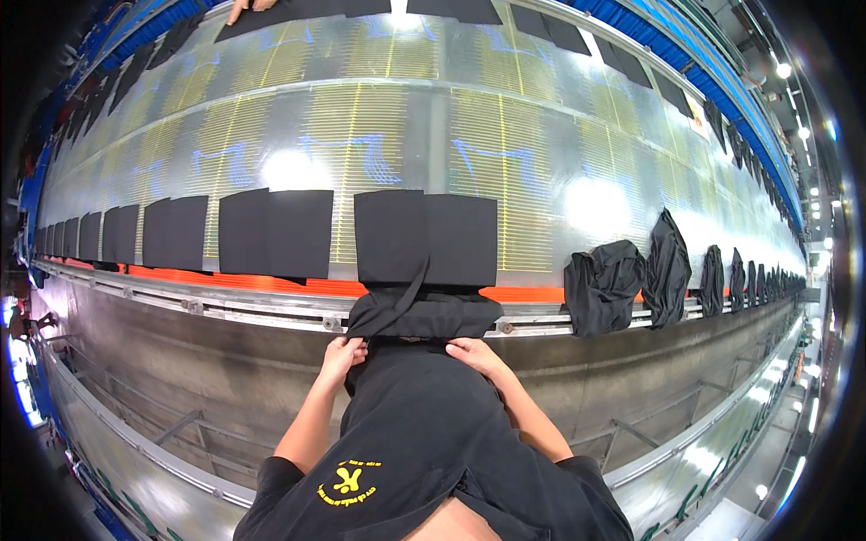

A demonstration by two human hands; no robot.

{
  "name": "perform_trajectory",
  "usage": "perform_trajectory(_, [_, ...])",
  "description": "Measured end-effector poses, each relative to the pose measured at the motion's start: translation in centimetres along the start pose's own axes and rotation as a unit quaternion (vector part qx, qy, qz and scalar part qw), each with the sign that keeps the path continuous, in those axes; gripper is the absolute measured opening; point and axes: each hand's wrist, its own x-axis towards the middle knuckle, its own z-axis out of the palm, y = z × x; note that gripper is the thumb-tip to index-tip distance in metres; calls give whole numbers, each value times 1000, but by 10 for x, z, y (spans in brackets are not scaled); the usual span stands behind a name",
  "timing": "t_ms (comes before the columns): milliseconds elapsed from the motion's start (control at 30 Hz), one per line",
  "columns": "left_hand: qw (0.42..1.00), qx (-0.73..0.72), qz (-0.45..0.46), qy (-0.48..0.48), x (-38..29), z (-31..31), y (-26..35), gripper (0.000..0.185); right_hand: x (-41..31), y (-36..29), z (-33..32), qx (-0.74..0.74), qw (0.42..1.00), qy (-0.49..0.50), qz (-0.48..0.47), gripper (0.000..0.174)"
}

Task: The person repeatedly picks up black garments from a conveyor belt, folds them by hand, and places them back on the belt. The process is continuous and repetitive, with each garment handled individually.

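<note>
In front of me a black fabric piece (pixel 460 237) lies with its upper part flat on a long glossy table (pixel 440 162). The rest of the piece, a bunched black part (pixel 433 316), folds over the near metal rail toward my body. At its lower left corner, my left hand (pixel 345 356) has curled fingers pinching the cloth. My right hand (pixel 473 354) grips the lower right corner, thumb on top and fingertips partly hidden. A narrow strip of the fabric crosses diagonally over the fold.
More flat black pieces (pixel 276 233) line the near edge to the left. Crumpled black fabric (pixel 604 284) hangs over the metal rail (pixel 270 308) to the right. Yellow ruled lines and blue marks cover the tabletop. Another person's hand (pixel 237 10) touches fabric at the far edge.
</note>
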Motion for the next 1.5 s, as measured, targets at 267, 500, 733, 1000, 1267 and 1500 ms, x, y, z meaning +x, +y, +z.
perform_trajectory(267, [985, 64, 158, -10, -33, 27, 48, 16, -32, -32, -25, 147, 982, 51, -105, 23])
perform_trajectory(500, [955, 92, 280, -34, -45, 79, 107, 27, -26, -88, -59, -50, 949, 210, -229, 34])
perform_trajectory(733, [915, 198, 351, -34, -30, 86, 102, 35, -17, -107, -86, -116, 906, 251, -320, 13])
perform_trajectory(1000, [675, 651, 314, -151, 49, 107, 72, 47, 38, -63, -83, -386, 885, 153, -209, 40])
perform_trajectory(1267, [652, 721, 200, -122, 86, 120, 65, 81, 84, -60, -78, -489, 870, 33, 55, 81])
perform_trajectory(1500, [672, 692, 165, -208, 69, 107, 97, 66, 82, -69, -76, -501, 860, 22, 97, 72])
